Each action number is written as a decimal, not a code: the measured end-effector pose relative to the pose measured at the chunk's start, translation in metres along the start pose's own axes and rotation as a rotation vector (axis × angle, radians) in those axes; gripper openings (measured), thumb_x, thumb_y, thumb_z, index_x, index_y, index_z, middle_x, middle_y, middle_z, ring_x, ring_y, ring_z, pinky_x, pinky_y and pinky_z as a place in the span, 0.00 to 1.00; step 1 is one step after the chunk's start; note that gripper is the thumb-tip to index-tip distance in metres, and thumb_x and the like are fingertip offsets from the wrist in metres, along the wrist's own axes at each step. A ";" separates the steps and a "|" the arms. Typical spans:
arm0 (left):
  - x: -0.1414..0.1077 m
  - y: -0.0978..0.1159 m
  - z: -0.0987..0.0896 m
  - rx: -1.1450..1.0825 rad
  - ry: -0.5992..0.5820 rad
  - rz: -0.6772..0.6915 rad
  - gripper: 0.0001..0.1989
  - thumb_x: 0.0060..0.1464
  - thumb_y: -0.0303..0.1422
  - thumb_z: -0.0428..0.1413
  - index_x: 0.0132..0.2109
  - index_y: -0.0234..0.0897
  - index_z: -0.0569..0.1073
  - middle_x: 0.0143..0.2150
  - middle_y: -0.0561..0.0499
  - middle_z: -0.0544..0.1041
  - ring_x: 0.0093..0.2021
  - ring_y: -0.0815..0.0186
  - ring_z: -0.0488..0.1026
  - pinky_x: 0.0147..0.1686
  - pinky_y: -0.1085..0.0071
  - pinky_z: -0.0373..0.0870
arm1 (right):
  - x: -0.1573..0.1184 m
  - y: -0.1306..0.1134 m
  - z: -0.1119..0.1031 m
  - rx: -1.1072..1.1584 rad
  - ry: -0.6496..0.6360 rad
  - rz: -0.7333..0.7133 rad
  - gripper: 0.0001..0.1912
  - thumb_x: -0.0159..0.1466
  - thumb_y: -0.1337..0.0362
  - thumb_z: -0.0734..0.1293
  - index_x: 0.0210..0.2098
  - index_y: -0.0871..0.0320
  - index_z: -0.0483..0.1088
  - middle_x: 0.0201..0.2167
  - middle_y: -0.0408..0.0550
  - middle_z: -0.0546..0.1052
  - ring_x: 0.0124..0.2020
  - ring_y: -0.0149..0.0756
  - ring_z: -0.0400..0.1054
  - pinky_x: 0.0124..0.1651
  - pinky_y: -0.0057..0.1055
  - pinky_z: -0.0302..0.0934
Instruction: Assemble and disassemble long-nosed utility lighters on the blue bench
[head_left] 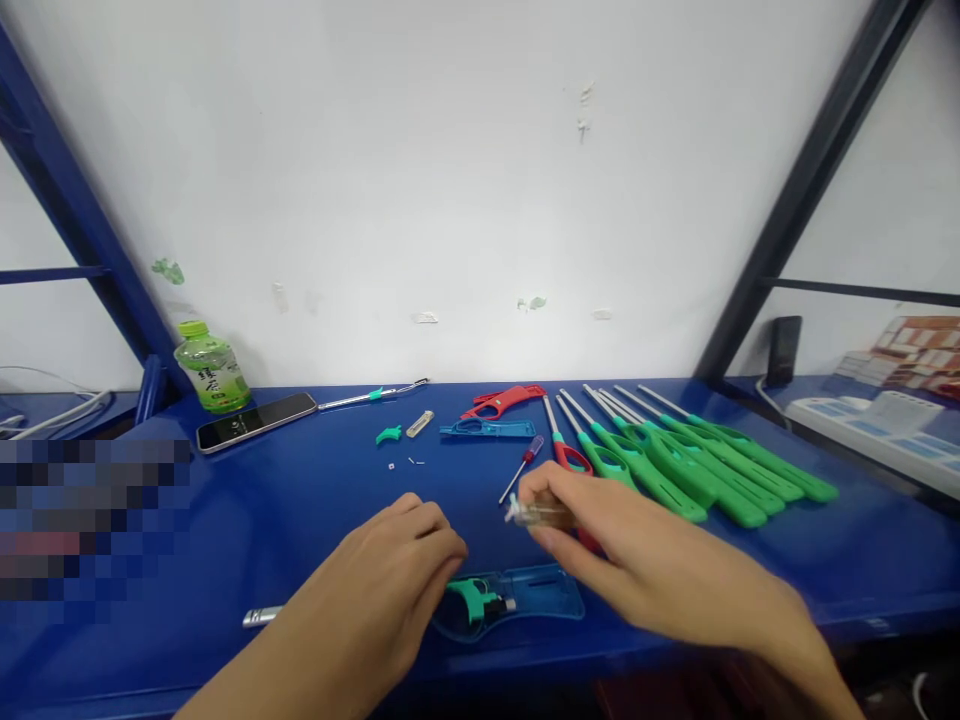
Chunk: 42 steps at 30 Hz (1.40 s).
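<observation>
My left hand (pixel 397 560) is closed, with bent fingers at the left end of an opened blue lighter casing (pixel 551 588) near the table's front edge. Its fingertips are hidden, so what they grip cannot be made out. A green trigger (pixel 474 598) and a small black part lie inside the casing. From behind my left wrist pokes a metal tube end (pixel 261 616). Held between thumb and fingers of my right hand (pixel 600 530) is a small see-through brownish fuel tank (pixel 551 514) with a white valve end pointing left, above the casing.
Several green lighters (pixel 675 465) and a red-handled one lie at right. Behind my hands are a screwdriver (pixel 523 467), blue casing half (pixel 487 429), red casing (pixel 501 400), green trigger (pixel 388 434), clear tank (pixel 420 424) and metal rod (pixel 367 396). A phone (pixel 256 422) and bottle (pixel 213 368) stay left.
</observation>
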<state>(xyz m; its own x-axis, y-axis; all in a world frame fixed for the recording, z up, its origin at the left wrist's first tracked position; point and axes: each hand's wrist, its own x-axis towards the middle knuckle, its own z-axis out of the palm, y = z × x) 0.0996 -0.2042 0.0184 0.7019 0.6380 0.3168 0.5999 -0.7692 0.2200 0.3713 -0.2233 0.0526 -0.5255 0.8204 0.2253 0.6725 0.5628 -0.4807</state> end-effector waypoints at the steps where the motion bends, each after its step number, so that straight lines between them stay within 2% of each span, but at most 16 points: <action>1: -0.002 0.001 0.005 0.022 0.034 0.015 0.17 0.70 0.21 0.47 0.45 0.41 0.79 0.43 0.49 0.80 0.41 0.61 0.77 0.45 0.66 0.75 | -0.003 0.000 0.005 0.002 0.010 0.026 0.06 0.80 0.61 0.59 0.48 0.50 0.67 0.41 0.42 0.79 0.40 0.37 0.74 0.44 0.34 0.66; 3: -0.008 0.004 0.017 0.056 0.127 0.045 0.17 0.69 0.21 0.46 0.46 0.40 0.79 0.46 0.46 0.80 0.43 0.58 0.77 0.46 0.63 0.77 | -0.006 0.002 0.015 0.012 0.036 0.064 0.05 0.79 0.63 0.60 0.46 0.51 0.67 0.40 0.42 0.79 0.39 0.37 0.74 0.43 0.33 0.66; 4: -0.012 0.005 0.022 0.071 0.174 0.054 0.17 0.69 0.21 0.46 0.47 0.39 0.79 0.47 0.45 0.80 0.44 0.57 0.77 0.45 0.63 0.78 | -0.007 0.003 0.020 0.021 0.045 0.067 0.02 0.78 0.63 0.63 0.47 0.50 0.68 0.42 0.42 0.80 0.41 0.37 0.75 0.45 0.33 0.66; 6: -0.020 0.007 0.031 0.105 0.225 0.048 0.17 0.68 0.21 0.47 0.50 0.39 0.79 0.50 0.44 0.80 0.48 0.56 0.77 0.46 0.63 0.79 | -0.006 0.005 0.028 0.038 0.050 0.044 0.09 0.74 0.64 0.68 0.53 0.49 0.71 0.48 0.42 0.81 0.46 0.38 0.76 0.51 0.34 0.67; 8: -0.028 0.007 0.036 0.128 0.225 0.035 0.17 0.68 0.20 0.49 0.53 0.39 0.79 0.53 0.44 0.79 0.51 0.56 0.77 0.49 0.63 0.80 | -0.003 0.008 0.035 0.033 0.050 -0.005 0.13 0.73 0.67 0.70 0.55 0.48 0.75 0.49 0.42 0.82 0.49 0.39 0.76 0.55 0.35 0.65; 11: -0.035 0.007 0.039 0.109 0.211 0.029 0.18 0.69 0.21 0.50 0.58 0.39 0.78 0.56 0.43 0.78 0.53 0.55 0.77 0.50 0.63 0.80 | 0.003 0.013 0.043 -0.008 0.041 -0.071 0.11 0.71 0.70 0.70 0.49 0.50 0.81 0.41 0.43 0.84 0.43 0.39 0.76 0.51 0.35 0.64; 14: -0.036 0.009 0.040 0.049 0.192 -0.002 0.19 0.69 0.21 0.49 0.59 0.38 0.77 0.53 0.42 0.78 0.49 0.58 0.78 0.45 0.66 0.81 | 0.007 0.018 0.049 -0.045 0.028 -0.128 0.11 0.71 0.71 0.71 0.49 0.51 0.83 0.34 0.42 0.82 0.37 0.38 0.73 0.44 0.35 0.61; 17: -0.036 0.012 0.041 0.009 0.186 -0.022 0.20 0.69 0.20 0.48 0.57 0.39 0.78 0.49 0.43 0.78 0.45 0.59 0.77 0.44 0.66 0.80 | 0.008 0.022 0.054 -0.094 0.018 -0.198 0.11 0.74 0.70 0.69 0.47 0.51 0.83 0.30 0.41 0.79 0.33 0.36 0.70 0.41 0.36 0.58; 22: -0.036 0.012 0.044 -0.023 0.181 -0.029 0.19 0.71 0.20 0.46 0.57 0.38 0.77 0.48 0.43 0.76 0.45 0.60 0.76 0.45 0.65 0.79 | 0.005 0.019 0.059 -0.215 0.068 -0.250 0.12 0.75 0.72 0.65 0.44 0.54 0.81 0.31 0.42 0.79 0.33 0.36 0.69 0.43 0.36 0.57; 26: -0.038 0.011 0.046 0.011 0.183 -0.013 0.20 0.70 0.19 0.46 0.59 0.36 0.76 0.48 0.42 0.75 0.45 0.59 0.75 0.44 0.64 0.78 | 0.005 0.014 0.064 -0.312 0.156 -0.312 0.10 0.78 0.68 0.64 0.44 0.56 0.79 0.30 0.42 0.78 0.32 0.38 0.67 0.40 0.37 0.55; 30: -0.040 0.010 0.047 0.047 0.209 0.001 0.21 0.69 0.18 0.46 0.59 0.37 0.76 0.47 0.44 0.75 0.43 0.60 0.75 0.44 0.63 0.78 | 0.007 0.013 0.068 -0.420 0.253 -0.390 0.16 0.80 0.66 0.60 0.43 0.57 0.78 0.28 0.42 0.75 0.31 0.39 0.65 0.38 0.38 0.53; 36: -0.037 0.007 0.048 0.032 0.242 -0.005 0.20 0.70 0.19 0.46 0.59 0.39 0.75 0.47 0.45 0.75 0.41 0.60 0.75 0.42 0.64 0.78 | 0.008 0.015 0.070 -0.458 0.320 -0.427 0.23 0.83 0.65 0.53 0.43 0.58 0.77 0.28 0.42 0.74 0.30 0.39 0.65 0.37 0.39 0.51; 42: -0.036 0.010 0.047 0.038 0.258 0.005 0.21 0.69 0.18 0.45 0.59 0.38 0.74 0.44 0.46 0.74 0.39 0.61 0.75 0.39 0.65 0.78 | 0.012 0.016 0.069 -0.463 0.318 -0.434 0.18 0.82 0.64 0.57 0.40 0.59 0.76 0.27 0.42 0.73 0.30 0.38 0.63 0.36 0.37 0.49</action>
<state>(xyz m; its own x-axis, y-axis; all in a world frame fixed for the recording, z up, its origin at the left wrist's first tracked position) 0.0985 -0.2331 -0.0343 0.5864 0.6005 0.5437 0.6145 -0.7671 0.1844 0.3396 -0.2115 -0.0107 -0.6660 0.4627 0.5851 0.6265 0.7727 0.1021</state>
